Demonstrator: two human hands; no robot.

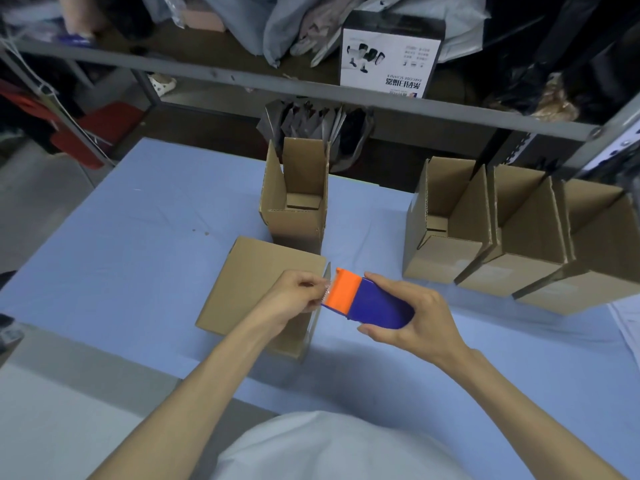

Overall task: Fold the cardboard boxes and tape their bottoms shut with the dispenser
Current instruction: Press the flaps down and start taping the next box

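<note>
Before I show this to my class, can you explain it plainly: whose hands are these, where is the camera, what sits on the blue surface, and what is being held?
There is no machine here. A person wears one wide-angle camera on the head, looking forward and down, so both arms reach in from the bottom. The right hand grips a tape dispenser, blue with an orange front. The left hand pinches at its toothed front edge, seemingly the tape end. Below them a cardboard box lies on the blue table. Behind it one open box stands upright, and a row of open boxes stands to the right. A cluttered metal shelf runs behind.
</note>
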